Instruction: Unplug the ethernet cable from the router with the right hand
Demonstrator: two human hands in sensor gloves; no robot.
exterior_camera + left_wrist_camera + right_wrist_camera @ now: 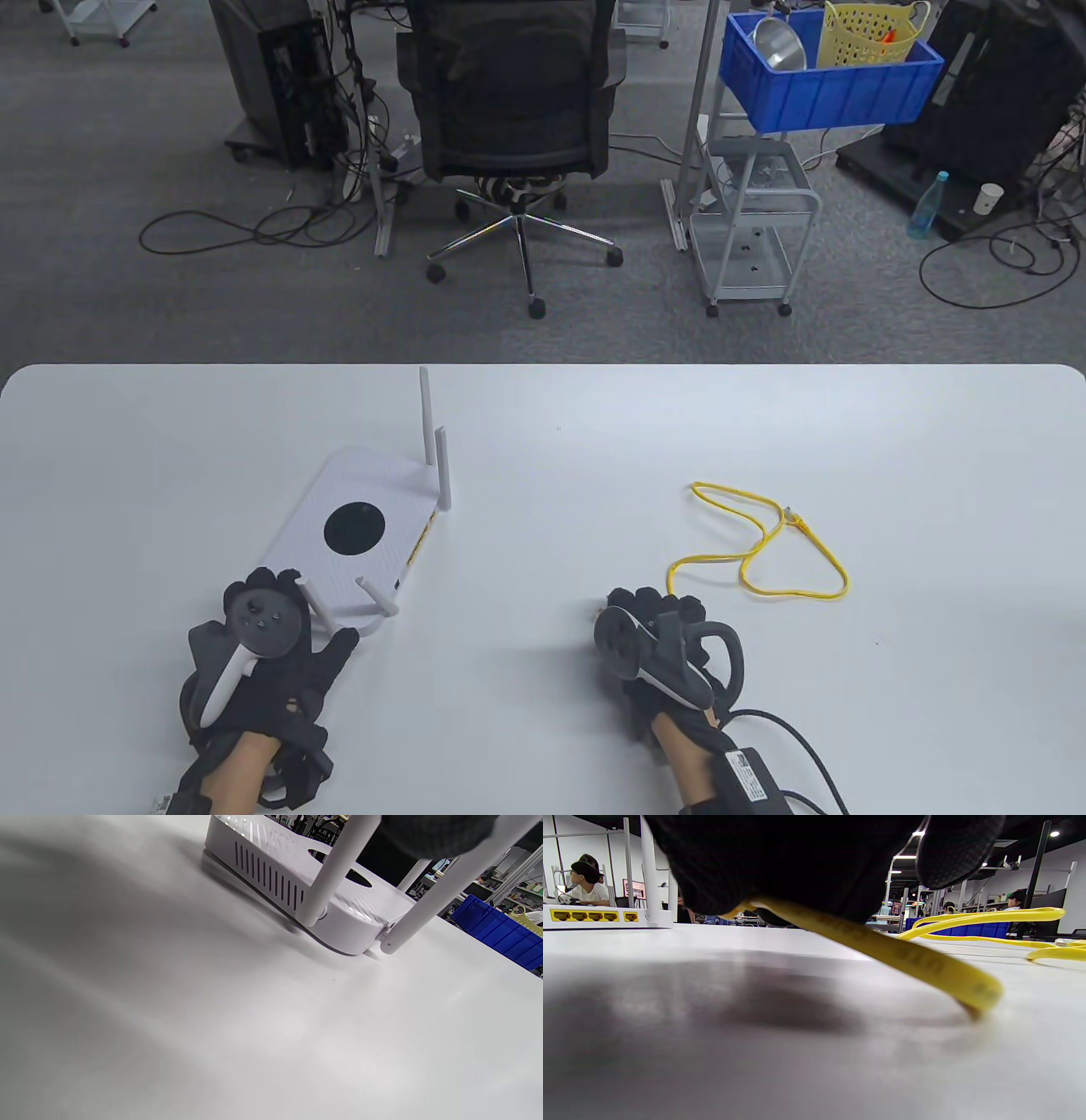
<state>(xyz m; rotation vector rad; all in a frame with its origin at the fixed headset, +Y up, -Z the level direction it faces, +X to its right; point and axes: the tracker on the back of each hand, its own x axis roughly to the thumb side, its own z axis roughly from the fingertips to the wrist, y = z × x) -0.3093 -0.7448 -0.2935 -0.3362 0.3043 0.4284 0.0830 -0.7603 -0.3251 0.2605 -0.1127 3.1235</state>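
Note:
The white router (373,480) lies on the left of the table with its antennas up. Its row of yellow ports (594,916) faces my right hand and looks empty. My left hand (271,590) rests on the router's near end between two antennas (335,870), fingers spread. The yellow ethernet cable (789,592) lies looped on the table to the right, apart from the router, its far plug (795,516) free. My right hand (640,603) pinches the cable's near end (903,955) low over the table.
The white table (543,424) has its far edge just beyond the router. An office chair (513,93), a metal cart (751,229) with a blue crate (827,81), and floor cables lie behind it.

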